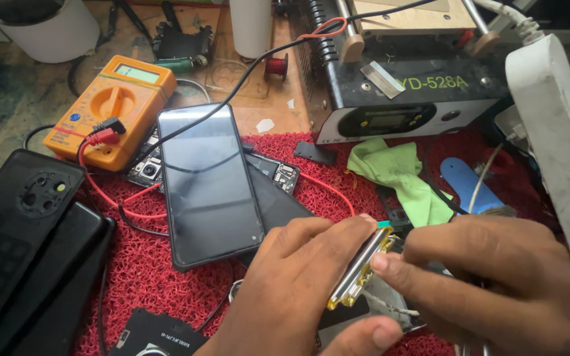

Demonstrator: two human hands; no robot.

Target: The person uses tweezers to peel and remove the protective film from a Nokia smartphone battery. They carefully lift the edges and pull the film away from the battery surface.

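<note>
Two hands: left hand and right hand both pinch one thin phone battery, fingers closed on it.
Where: just above the red mat.
Feel: probably light, flat, bendy, easy to hurt.
Hold: by the long edges.

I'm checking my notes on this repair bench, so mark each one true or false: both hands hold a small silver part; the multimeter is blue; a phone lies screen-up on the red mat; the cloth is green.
1. Both the left hand and the right hand hold the small silver part: true.
2. The multimeter is blue: false, it is orange.
3. A phone lies screen-up on the red mat: true.
4. The cloth is green: true.
5. The phone screen is lit: false, it is dark.
</note>
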